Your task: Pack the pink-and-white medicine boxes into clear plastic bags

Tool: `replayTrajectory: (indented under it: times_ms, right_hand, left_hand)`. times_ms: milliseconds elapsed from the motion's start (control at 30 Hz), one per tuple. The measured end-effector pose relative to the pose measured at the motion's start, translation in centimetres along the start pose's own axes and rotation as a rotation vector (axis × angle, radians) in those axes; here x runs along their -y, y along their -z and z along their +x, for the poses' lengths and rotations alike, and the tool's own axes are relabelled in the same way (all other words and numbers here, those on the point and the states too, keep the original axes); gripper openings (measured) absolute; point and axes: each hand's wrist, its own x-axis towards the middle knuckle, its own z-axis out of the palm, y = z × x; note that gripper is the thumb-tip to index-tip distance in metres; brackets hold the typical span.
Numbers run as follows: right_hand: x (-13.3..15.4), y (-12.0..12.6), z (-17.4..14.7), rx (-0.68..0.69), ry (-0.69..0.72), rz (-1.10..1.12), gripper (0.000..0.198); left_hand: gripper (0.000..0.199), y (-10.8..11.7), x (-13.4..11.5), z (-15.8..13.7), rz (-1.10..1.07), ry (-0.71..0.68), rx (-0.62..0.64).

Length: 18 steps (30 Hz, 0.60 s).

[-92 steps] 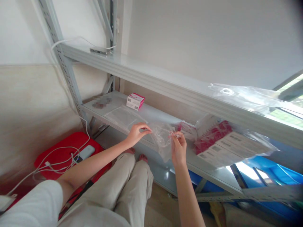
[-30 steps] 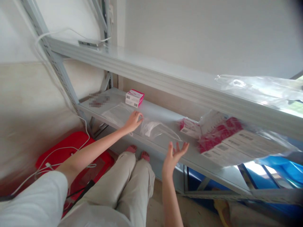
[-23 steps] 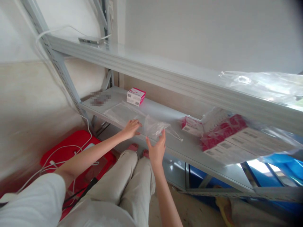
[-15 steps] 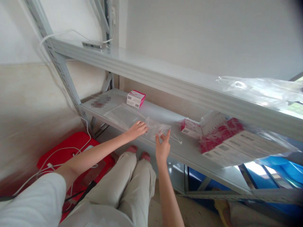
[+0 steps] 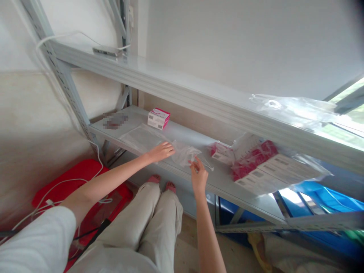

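A clear plastic drawstring bag (image 5: 142, 137) lies along the lower shelf, flat on its left part and crumpled at its right end. My left hand (image 5: 162, 151) rests on the bag near its middle, fingers stretched out and close together, palm down. At the crumpled end, my right hand (image 5: 199, 174) has its thumb and fingers bent together on the plastic, close to the thin drawstring (image 5: 209, 165). Behind the bag stands a small white and pink box (image 5: 158, 118), apart from both hands.
Further right on the lower shelf (image 5: 227, 185) are a plastic-wrapped pink box (image 5: 222, 152) and a bag of several white and pink boxes (image 5: 256, 167). The upper shelf (image 5: 182, 81) overhangs, bearing a phone-like device (image 5: 107, 51) and clear plastic (image 5: 292, 108). A red container (image 5: 82, 170) with cables sits lower left.
The fingers of my right hand have drawn closer together at the crumpled end of the bag. My left hand stays on the bag. The whole view has shifted slightly.
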Motion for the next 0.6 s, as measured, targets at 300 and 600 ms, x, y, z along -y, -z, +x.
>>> replayTrajectory:
  times_ms: [300,600]
  right_hand:
    - [-0.4,0.7,-0.3,0.028,0.003,0.056,0.044]
    - [-0.8,2.5,-0.6,0.007,0.002,0.029,0.042]
  left_hand:
    - [0.017,-0.9,-0.5,0.8,0.102,-0.052,0.008]
    - [0.018,-1.3,0.4,0.9,-0.007,-0.004,-0.023]
